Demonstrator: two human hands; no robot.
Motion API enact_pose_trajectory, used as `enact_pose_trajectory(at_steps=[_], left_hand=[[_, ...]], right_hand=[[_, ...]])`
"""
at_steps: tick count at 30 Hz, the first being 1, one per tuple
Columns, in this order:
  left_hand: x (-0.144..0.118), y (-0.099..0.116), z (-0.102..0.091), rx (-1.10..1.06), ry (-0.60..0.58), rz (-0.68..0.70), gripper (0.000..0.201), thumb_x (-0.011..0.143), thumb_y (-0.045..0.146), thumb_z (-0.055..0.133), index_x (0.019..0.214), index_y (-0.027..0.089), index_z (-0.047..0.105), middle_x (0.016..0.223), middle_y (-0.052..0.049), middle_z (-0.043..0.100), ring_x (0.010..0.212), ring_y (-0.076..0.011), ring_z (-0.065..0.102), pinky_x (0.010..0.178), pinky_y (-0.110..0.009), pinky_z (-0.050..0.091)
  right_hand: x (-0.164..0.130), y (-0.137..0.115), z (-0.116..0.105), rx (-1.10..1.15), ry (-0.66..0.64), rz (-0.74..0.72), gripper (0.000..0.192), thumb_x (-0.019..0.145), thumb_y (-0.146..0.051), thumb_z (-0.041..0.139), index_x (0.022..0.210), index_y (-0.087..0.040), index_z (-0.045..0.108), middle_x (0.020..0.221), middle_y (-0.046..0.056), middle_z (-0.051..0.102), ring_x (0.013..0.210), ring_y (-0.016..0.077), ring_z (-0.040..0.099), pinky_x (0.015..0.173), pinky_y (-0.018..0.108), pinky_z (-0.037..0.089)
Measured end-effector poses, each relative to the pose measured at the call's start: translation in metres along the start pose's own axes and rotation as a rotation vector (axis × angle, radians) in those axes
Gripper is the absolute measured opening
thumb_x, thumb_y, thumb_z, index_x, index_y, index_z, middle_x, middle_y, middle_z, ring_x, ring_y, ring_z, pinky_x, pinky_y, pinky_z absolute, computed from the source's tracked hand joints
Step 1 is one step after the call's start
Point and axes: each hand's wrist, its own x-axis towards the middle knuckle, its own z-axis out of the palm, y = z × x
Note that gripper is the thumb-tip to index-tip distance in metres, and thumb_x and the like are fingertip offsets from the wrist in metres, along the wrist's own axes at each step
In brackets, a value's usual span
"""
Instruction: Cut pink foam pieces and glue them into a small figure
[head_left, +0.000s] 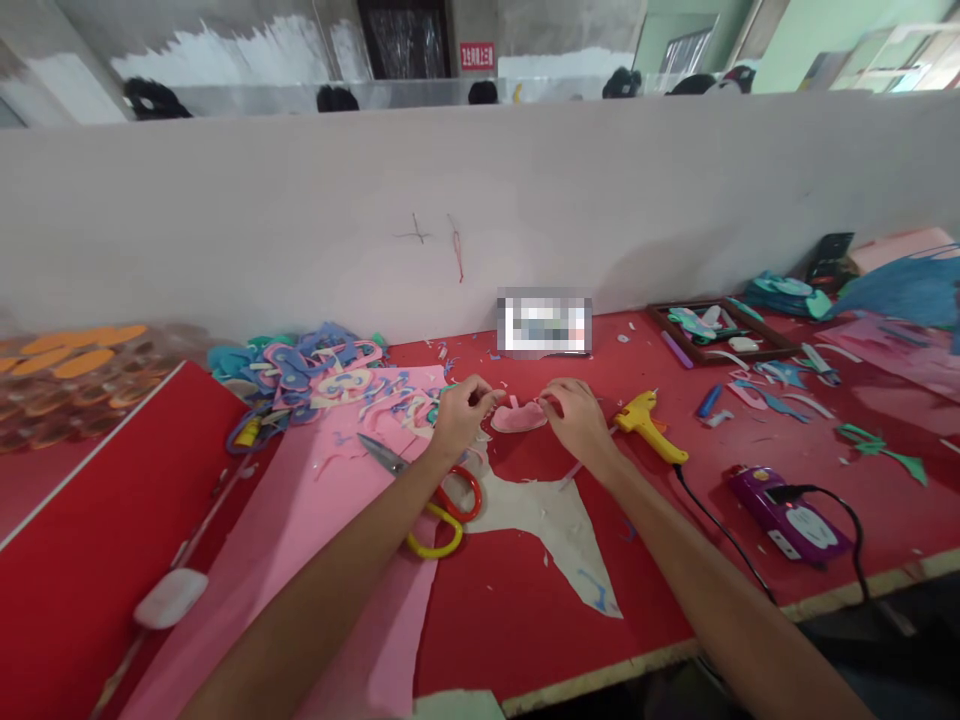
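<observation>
A small pink cut-out piece (519,418), perhaps foam, with a narrow strip rising from its top, is between my two hands. My right hand (581,418) pinches at its right edge. My left hand (461,410) has thumb and finger pressed together by the upper left of the piece; what they hold, if anything, is too small to make out. Below my left wrist lie scissors (451,510) with red and yellow handles, blades pointing up left. A whitish irregular sheet (525,505) lies under the hands, and a yellow glue gun (651,428) rests right of my right hand.
Pink sheet (352,560) and a heap of coloured cut-outs (315,370) are at left, near a red board (112,520). A purple corded box (787,515) and a brown tray (720,335) stand at right. Behind the red table rises a white partition (300,220).
</observation>
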Motion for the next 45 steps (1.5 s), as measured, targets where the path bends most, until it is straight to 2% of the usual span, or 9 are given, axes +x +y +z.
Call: enact_pose_trajectory(at_steps=[6,13,21,28,33,36,39,41,45], left_hand=[[-0.002,0.001,0.0,0.012,-0.019,0.048,0.048,0.096,0.053,0.048,0.068,0.014,0.042,0.061,0.003,0.042,0.059,-0.0057,0.036,0.059,-0.02,0.029],[-0.001,0.002,0.004,-0.104,-0.101,0.058,0.033,0.092,0.046,0.056,0.084,0.014,0.057,0.078,0.0,0.06,0.071,-0.0079,0.053,0.067,-0.019,0.041],[-0.001,0.001,0.0,-0.052,-0.127,0.099,0.038,0.096,0.047,0.051,0.082,0.014,0.059,0.076,-0.001,0.062,0.07,-0.0078,0.054,0.068,-0.02,0.04],[-0.006,0.005,0.001,0.034,-0.162,0.165,0.052,0.095,0.055,0.05,0.065,0.013,0.042,0.061,0.002,0.042,0.06,-0.0058,0.036,0.06,-0.021,0.028],[-0.006,0.004,0.002,-0.04,-0.173,0.108,0.058,0.096,0.059,0.046,0.064,0.014,0.031,0.06,0.003,0.03,0.06,-0.006,0.029,0.058,-0.022,0.024],[-0.006,0.004,0.003,-0.149,-0.228,0.087,0.05,0.098,0.057,0.042,0.072,0.014,0.04,0.068,0.002,0.038,0.065,-0.0062,0.036,0.062,-0.02,0.031],[-0.006,0.006,0.004,-0.182,-0.278,0.09,0.046,0.094,0.058,0.052,0.081,0.014,0.052,0.074,0.001,0.048,0.069,-0.0068,0.043,0.065,-0.019,0.035],[-0.006,0.006,0.005,-0.17,-0.28,0.083,0.048,0.09,0.06,0.057,0.08,0.013,0.056,0.073,0.0,0.052,0.069,-0.0075,0.046,0.065,-0.019,0.037],[-0.005,0.006,0.004,-0.135,-0.287,0.086,0.051,0.091,0.061,0.055,0.077,0.013,0.06,0.07,-0.001,0.057,0.067,-0.0082,0.05,0.065,-0.02,0.038]], right_hand=[[-0.001,-0.001,0.0,-0.009,0.016,-0.006,0.017,0.095,-0.024,0.055,0.098,-0.017,0.07,0.113,0.009,0.063,0.112,0.0242,0.052,0.102,0.038,0.04],[-0.001,-0.002,-0.001,0.013,0.026,-0.015,0.021,0.097,-0.027,0.053,0.1,-0.016,0.07,0.121,0.01,0.061,0.117,0.0257,0.051,0.104,0.041,0.04],[0.0,-0.006,-0.003,0.044,0.004,-0.05,0.022,0.097,-0.028,0.051,0.1,-0.016,0.069,0.122,0.011,0.06,0.118,0.0267,0.051,0.103,0.041,0.041],[-0.002,-0.011,-0.003,0.086,0.018,-0.094,0.023,0.098,-0.028,0.049,0.103,-0.016,0.069,0.121,0.009,0.061,0.118,0.0244,0.052,0.104,0.038,0.041],[-0.004,-0.019,-0.003,0.113,0.011,-0.151,0.024,0.1,-0.029,0.047,0.102,-0.017,0.069,0.12,0.009,0.061,0.117,0.0232,0.052,0.105,0.037,0.041],[-0.005,-0.024,-0.003,0.134,0.023,-0.185,0.023,0.101,-0.029,0.049,0.104,-0.018,0.068,0.12,0.008,0.061,0.116,0.0222,0.053,0.105,0.036,0.041],[-0.007,-0.03,-0.004,0.166,0.027,-0.218,0.02,0.101,-0.03,0.051,0.106,-0.019,0.067,0.116,0.008,0.062,0.111,0.0207,0.054,0.1,0.033,0.043],[-0.008,-0.032,-0.004,0.179,0.016,-0.225,0.021,0.102,-0.032,0.05,0.105,-0.019,0.066,0.111,0.008,0.063,0.106,0.0203,0.055,0.096,0.032,0.044],[-0.011,-0.036,-0.003,0.172,-0.026,-0.255,0.026,0.105,-0.036,0.046,0.103,-0.018,0.066,0.108,0.009,0.062,0.103,0.0208,0.056,0.093,0.033,0.043]])
